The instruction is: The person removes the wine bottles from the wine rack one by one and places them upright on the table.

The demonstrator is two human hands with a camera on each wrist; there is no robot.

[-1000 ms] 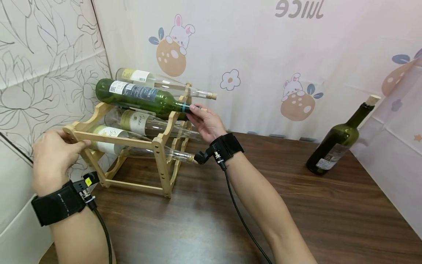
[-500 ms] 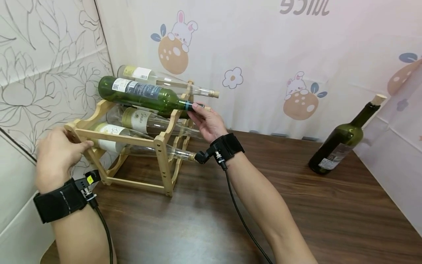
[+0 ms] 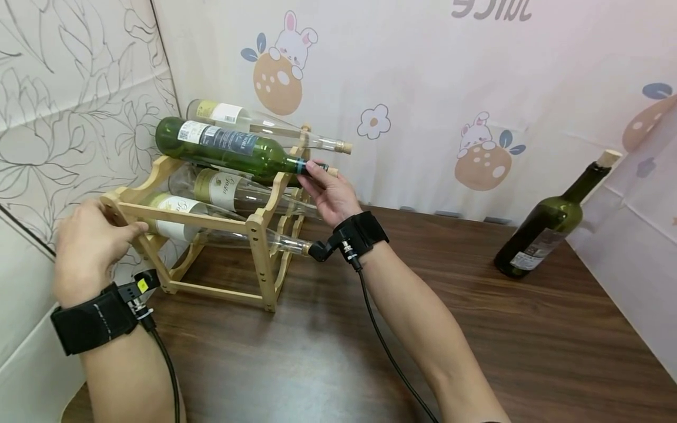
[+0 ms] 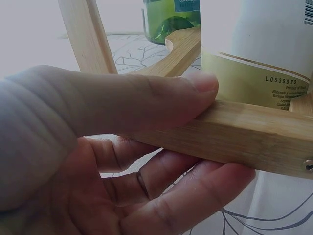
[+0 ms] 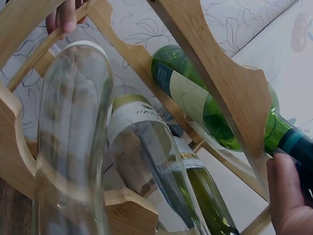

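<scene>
Green bottle [image 3: 227,144]: laid lengthwise over the top of the rack [image 3: 182,217], base toward the flower-patterned wall [image 3: 95,111], corked neck past the rail; how much of its weight was borne by the rails could not be told.
Right hand [image 3: 333,197]: closed at the green bottle's neck, which was pinched between thumb and fingers.
Left hand [image 3: 87,241]: closed on the rack's near corner by the wall; a bar was gripped, thumb above, fingers below.
Top clear bottle [image 3: 259,123]: laid just beyond the green bottle.
Lower clear bottles [image 3: 219,191]: two were seen lying in the rack below.
Dark bottle [image 3: 545,235]: stood on the table [image 3: 529,341], well apart from the rack.
Roll risk: with only the neck held, the body could have been rolled or swung aside if the pinch were eased before it was well seated.
Knock risk: the top clear bottle could have been struck by such a swing.
Tip risk: the rack could have been tilted by a hard push, were the left grip loosened.
</scene>
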